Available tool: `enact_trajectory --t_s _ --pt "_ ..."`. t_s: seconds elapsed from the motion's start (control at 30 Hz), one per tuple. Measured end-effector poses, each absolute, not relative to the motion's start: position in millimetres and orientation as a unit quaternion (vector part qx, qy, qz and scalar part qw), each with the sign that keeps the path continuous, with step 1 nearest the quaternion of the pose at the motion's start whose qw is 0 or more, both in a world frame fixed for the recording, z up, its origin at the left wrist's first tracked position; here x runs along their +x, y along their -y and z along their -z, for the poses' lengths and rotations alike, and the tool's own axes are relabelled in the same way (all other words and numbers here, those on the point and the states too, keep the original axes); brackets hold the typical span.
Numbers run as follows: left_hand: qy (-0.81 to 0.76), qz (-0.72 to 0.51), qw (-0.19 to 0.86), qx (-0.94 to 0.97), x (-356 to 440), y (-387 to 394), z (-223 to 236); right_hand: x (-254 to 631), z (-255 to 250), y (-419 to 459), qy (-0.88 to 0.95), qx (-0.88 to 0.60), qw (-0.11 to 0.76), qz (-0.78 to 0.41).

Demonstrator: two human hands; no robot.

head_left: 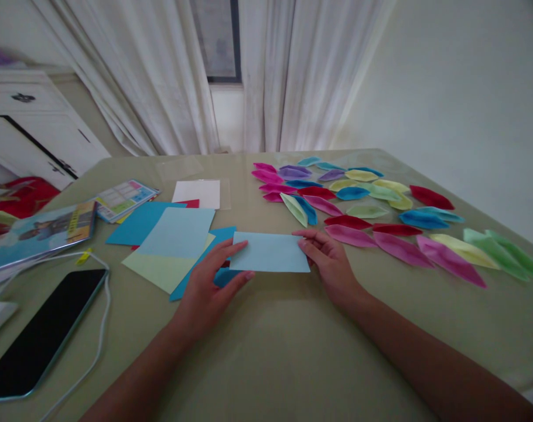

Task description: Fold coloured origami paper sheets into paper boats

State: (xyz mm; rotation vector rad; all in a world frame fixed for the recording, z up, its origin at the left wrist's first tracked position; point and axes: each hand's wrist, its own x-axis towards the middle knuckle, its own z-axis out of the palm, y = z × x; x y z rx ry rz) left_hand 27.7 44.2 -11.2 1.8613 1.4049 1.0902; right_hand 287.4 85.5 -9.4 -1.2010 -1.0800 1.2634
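Note:
A light blue paper (270, 252), folded to a rectangle, lies flat on the olive green table (293, 351) in front of me. My left hand (211, 284) rests at its left edge, fingers stretched out and pressing on the paper's side. At the right edge, my right hand (330, 258) has its fingers extended and its fingertips on the paper. Neither hand lifts it.
Loose coloured sheets (170, 240) lie left of the folded paper. Several folded paper boats (358, 205) in many colours spread across the table's right. A dark tablet (42, 334) with a white cable (102, 328), and booklets (42, 231), sit at the left. Curtains hang behind.

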Motion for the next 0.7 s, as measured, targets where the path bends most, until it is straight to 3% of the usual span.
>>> enact_trajectory --t_s 0.43,0.7 --pt "-0.499 -0.425 0.264 0.707 28.2 -44.0 4.5 288.6 11.2 -85.5 0.463 -0.484 0.492 -0.556" --pt "-0.456 -0.458 0.417 0.639 28.0 -45.9 12.6 287.5 7.5 -80.9 0.501 -0.477 0.467 -0.550"
